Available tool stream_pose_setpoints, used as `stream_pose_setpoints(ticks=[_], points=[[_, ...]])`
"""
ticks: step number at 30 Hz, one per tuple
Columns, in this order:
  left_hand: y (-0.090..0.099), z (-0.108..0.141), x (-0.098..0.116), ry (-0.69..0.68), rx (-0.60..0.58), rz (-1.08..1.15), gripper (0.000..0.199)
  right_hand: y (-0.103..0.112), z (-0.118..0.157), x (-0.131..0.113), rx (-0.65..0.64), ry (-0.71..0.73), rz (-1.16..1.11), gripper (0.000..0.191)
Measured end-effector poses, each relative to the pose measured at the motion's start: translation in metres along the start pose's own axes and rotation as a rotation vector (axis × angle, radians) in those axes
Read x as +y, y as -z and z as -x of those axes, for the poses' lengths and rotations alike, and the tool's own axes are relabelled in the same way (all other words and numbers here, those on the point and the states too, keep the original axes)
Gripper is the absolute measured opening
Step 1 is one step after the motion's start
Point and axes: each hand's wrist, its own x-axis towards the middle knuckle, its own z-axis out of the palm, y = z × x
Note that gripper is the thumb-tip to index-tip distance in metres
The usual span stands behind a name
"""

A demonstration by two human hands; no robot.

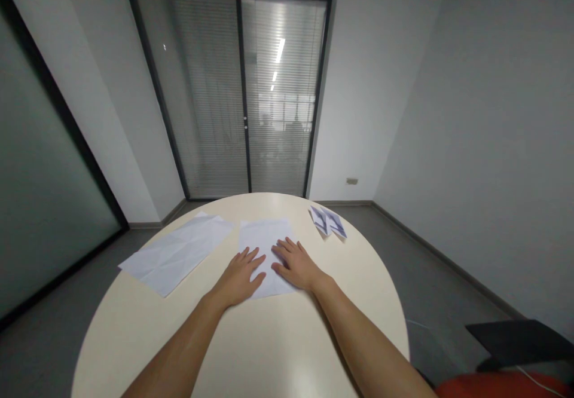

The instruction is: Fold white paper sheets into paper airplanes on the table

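A white sheet of paper (266, 230) lies flat on the round table in front of me. My left hand (240, 275) rests on its left side, palm down with the fingers spread. On the right side of the same sheet lies my right hand (296, 262), also palm down, its fingers apart. Neither hand grips anything. Parts of the sheet are hidden under both hands.
The cream round table (264, 344) also carries creased white paper (179, 251) at the left and a folded printed paper (329, 222) at the far right. A black laptop-like panel (515, 338) sits above something red (493, 385) at lower right. Glass doors (242, 99) stand behind.
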Motion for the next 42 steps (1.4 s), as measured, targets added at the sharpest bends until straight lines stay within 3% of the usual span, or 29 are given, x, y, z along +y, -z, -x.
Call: stream_pose_setpoints(ticks=[7, 15, 23, 30, 37, 42], points=[[0.003, 0.002, 0.004, -0.028, -0.004, 0.029, 0.054, -0.007, -0.003, -0.001, -0.074, -0.064, -0.032, 0.07], [0.008, 0.008, 0.008, -0.077, -0.122, 0.036, 0.078, -0.001, -0.001, 0.003, -0.053, -0.122, -0.022, 0.064], [0.003, 0.005, 0.004, -0.047, -0.089, 0.019, 0.079, -0.001, -0.006, 0.011, 0.0, 0.083, -0.071, 0.049], [0.003, 0.004, -0.001, 0.077, -0.045, -0.036, 0.073, 0.002, -0.005, 0.01, 0.052, 0.158, -0.192, 0.042], [0.002, 0.0, -0.006, 0.089, -0.023, -0.035, 0.067, 0.007, -0.003, 0.013, -0.052, 0.197, -0.212, 0.073], [0.003, -0.001, -0.007, 0.077, 0.023, -0.02, 0.061, 0.006, -0.003, 0.015, -0.092, 0.163, -0.23, 0.079]])
